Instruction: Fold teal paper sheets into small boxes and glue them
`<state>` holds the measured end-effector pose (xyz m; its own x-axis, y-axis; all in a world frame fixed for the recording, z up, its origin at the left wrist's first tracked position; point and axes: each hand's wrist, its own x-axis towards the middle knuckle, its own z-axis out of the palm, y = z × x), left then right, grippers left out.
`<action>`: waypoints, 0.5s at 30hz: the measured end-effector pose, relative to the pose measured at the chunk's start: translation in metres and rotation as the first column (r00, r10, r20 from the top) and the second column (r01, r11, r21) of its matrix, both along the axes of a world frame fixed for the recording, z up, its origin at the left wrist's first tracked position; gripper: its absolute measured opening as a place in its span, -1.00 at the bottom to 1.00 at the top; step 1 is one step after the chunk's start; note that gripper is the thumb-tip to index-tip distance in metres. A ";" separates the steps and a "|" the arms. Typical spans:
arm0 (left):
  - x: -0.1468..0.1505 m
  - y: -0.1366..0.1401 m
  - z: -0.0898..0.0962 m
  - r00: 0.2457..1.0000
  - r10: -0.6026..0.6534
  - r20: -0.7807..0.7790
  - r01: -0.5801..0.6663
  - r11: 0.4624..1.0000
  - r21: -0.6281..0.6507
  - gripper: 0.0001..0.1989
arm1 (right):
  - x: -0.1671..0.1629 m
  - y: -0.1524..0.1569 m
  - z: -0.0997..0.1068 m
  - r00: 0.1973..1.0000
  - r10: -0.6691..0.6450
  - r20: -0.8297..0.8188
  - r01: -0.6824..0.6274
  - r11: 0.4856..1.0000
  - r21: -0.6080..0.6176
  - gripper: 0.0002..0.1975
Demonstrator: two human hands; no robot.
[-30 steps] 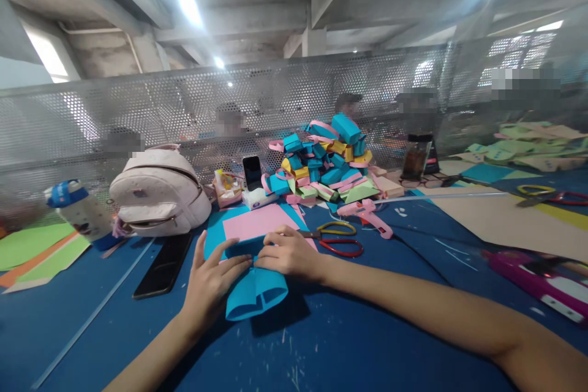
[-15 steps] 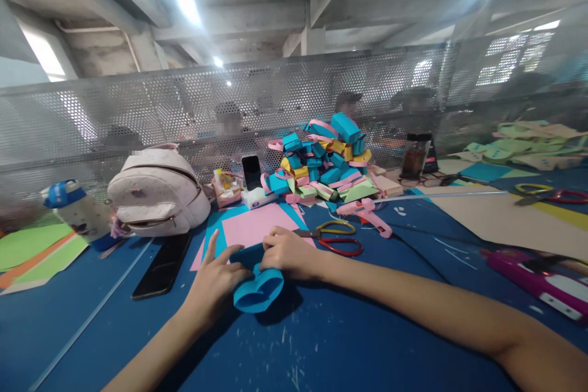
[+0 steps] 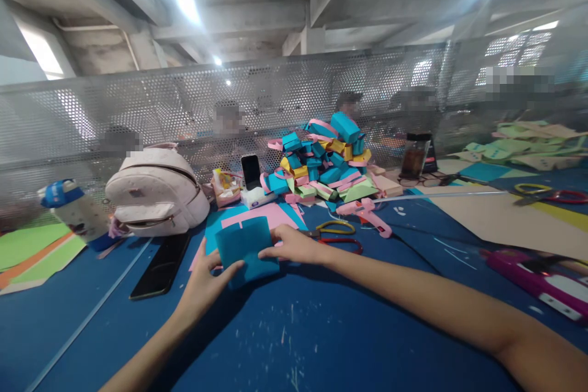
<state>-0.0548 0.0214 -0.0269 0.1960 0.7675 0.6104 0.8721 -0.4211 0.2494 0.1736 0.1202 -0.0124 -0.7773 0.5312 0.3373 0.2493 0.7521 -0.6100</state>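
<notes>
A blue folded paper piece (image 3: 245,251) is held up between my two hands, its broad face toward me and a small slit in its top edge. My left hand (image 3: 209,275) grips its left side, thumb in front. On the right side, my right hand (image 3: 291,246) pinches it with thumb and fingers. Behind it lie sheets of pink paper (image 3: 280,214) and blue paper (image 3: 212,233). Scissors (image 3: 337,229) with one yellow and one red handle rest just beyond my right hand. A pink glue gun (image 3: 367,214) lies further right.
A heap of folded paper pieces (image 3: 321,162) stands at the back against a perforated metal screen (image 3: 275,82). To the left are a pale backpack (image 3: 156,193), a black phone (image 3: 160,269) and a bottle (image 3: 80,214). A magenta power strip (image 3: 537,282) lies right.
The blue paper piece has turned from showing its open, heart-shaped end to standing with a flat face toward me. Both hands have shifted their grip to its sides.
</notes>
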 end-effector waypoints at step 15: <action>0.001 -0.003 0.004 0.987 -0.079 -0.139 0.083 0.996 0.024 -0.83 | 0.010 0.005 0.008 0.999 0.041 -0.006 -0.041 0.973 -0.228 -0.63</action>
<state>-0.0536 0.0183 -0.0226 0.3406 0.7279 0.5952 0.8599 -0.4971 0.1158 0.1836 0.1256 -0.0042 -0.7997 0.5616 0.2125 0.2197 0.6030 -0.7668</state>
